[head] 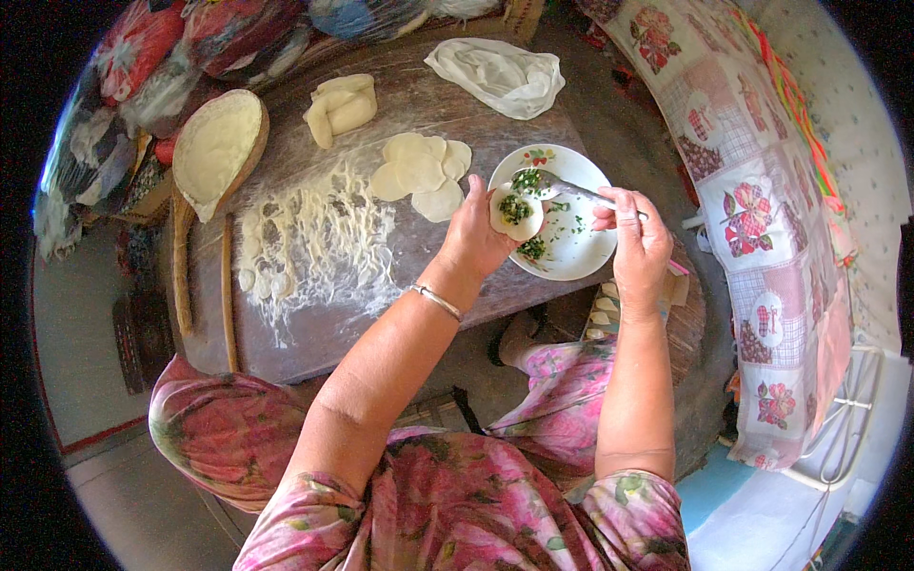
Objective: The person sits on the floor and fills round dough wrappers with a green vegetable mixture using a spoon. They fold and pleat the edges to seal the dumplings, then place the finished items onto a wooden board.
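Observation:
My left hand (480, 232) cups a round dough wrapper (527, 227) with chopped green filling (514, 208) on it, over the left part of a white bowl (578, 253). In my right hand (638, 227) is a metal spoon (582, 191), its head at more green filling (527, 180) inside the bowl. Beyond my left hand, several flat round wrappers (420, 173) overlap on the dark wooden board (457, 285). A folded lump of dough (343, 107) lies farther back. Loose flour and small dough pieces (264, 282) cover part of the board's left side.
At the left are a ladle-shaped scoop of flour (218, 146) and a thin wooden rolling pin (228, 292). A crumpled white plastic bag (500, 75) lies at the back. Folded dumplings (603, 310) rest on a tray below the bowl. A patterned cloth (757, 221) hangs at the right.

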`<state>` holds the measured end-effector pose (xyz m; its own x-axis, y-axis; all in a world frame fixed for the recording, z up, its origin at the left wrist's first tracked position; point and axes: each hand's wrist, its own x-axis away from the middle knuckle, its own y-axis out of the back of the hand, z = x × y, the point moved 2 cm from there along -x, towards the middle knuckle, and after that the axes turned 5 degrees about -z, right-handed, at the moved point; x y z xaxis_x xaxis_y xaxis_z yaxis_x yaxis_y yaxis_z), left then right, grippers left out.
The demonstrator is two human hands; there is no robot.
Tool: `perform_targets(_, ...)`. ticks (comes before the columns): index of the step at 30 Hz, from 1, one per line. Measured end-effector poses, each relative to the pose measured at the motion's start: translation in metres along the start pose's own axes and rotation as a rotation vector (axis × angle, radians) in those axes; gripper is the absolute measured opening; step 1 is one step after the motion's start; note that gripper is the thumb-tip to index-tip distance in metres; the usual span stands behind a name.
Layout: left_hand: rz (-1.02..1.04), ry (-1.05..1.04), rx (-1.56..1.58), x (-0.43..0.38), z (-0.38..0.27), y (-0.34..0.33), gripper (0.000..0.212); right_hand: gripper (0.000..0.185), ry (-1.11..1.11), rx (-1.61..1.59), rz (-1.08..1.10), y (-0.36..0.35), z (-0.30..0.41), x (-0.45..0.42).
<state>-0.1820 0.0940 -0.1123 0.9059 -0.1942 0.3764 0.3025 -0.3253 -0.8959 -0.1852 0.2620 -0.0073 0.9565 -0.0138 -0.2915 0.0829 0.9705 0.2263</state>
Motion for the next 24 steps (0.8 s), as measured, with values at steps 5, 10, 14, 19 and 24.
perform_targets(5,0.085,-0.260,-0.451,0.008,-0.001,0.043,0.068,0.024,0.008,0.077,-0.022,0.003,-0.008,-0.006)
perform_targets(10,-0.059,-0.018,-0.012,0.048,-0.011,0.045,0.069,0.023,0.225,0.452,0.133,-0.013,-0.036,-0.006)
perform_targets(14,-0.065,-0.194,-0.407,0.064,-0.018,0.075,0.062,0.023,-0.025,0.389,0.191,-0.018,-0.033,-0.007)
perform_targets(19,-0.119,-0.181,-0.722,0.076,-0.020,0.068,0.036,0.023,-0.055,0.411,0.179,-0.018,-0.044,-0.003)
perform_targets(24,-0.087,-0.508,-1.424,0.058,-0.009,0.108,0.039,0.021,0.036,0.457,0.230,-0.028,-0.049,0.000)
